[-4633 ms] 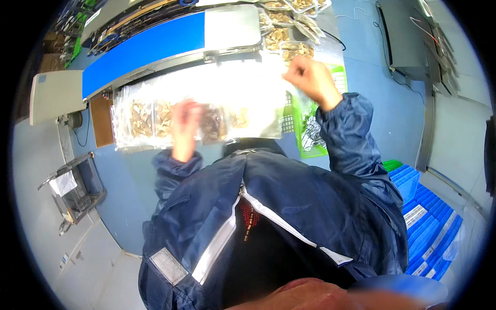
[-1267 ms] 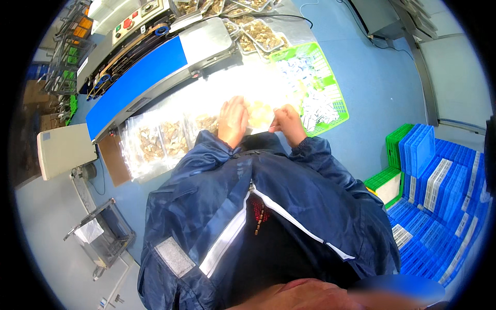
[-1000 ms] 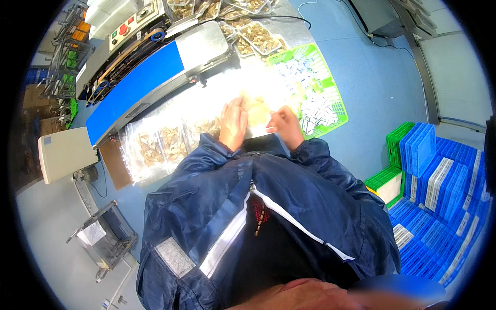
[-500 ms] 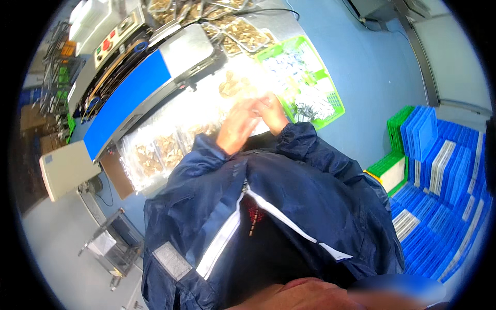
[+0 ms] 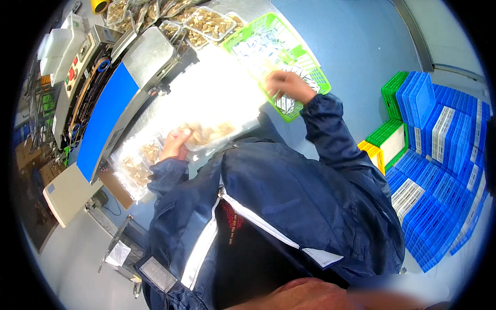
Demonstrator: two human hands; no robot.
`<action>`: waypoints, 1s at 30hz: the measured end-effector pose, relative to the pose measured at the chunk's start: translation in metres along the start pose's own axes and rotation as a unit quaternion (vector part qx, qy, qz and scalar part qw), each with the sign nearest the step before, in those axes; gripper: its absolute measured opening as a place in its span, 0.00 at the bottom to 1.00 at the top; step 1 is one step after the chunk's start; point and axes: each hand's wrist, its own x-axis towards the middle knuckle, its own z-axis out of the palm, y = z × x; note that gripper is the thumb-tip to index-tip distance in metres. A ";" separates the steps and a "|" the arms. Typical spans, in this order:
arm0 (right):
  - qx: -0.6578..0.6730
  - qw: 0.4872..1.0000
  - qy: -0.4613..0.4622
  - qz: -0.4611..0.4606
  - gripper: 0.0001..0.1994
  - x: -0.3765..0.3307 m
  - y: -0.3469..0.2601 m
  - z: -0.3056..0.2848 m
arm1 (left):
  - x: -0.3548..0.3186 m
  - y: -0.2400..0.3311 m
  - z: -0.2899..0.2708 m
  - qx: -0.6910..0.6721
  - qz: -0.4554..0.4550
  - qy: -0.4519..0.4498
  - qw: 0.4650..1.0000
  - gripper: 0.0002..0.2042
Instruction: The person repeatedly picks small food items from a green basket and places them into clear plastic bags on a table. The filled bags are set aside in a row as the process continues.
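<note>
My left hand is closed on the left end of a clear plastic bag with pale brown pieces inside, at the near edge of the bright table. Its thumb lies on top of the bag. My right hand is over the near part of a green plastic basket with small white sachets in it. The right fingers curl downward but are smeared by motion, so whether they hold anything does not show. More clear bags of brown pieces lie left of my left hand.
A machine with a blue cover stands along the left of the table. Clear trays of brown pieces are piled at the far side. Stacked blue crates stand at the right, beside green ones and a yellow one.
My hands, together before, have moved apart. The left went left and took hold of the bag; the right went right to the basket. The whole view has shifted a little.
</note>
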 end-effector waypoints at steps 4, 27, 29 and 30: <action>-0.524 0.792 0.257 -0.179 0.10 0.043 0.060 -0.042 | -0.001 -0.001 0.007 -0.045 0.071 0.057 0.995 0.20; -0.461 0.853 0.144 -0.200 0.05 0.114 0.046 -0.104 | 0.023 -0.024 0.006 -0.051 0.074 0.085 0.992 0.25; -0.422 0.855 0.195 -0.231 0.05 0.119 0.044 -0.074 | 0.008 -0.013 0.014 -0.062 0.066 0.113 0.989 0.25; -0.412 0.842 0.204 -0.282 0.05 0.116 0.046 -0.060 | 0.006 -0.008 0.020 -0.068 0.062 0.112 0.989 0.24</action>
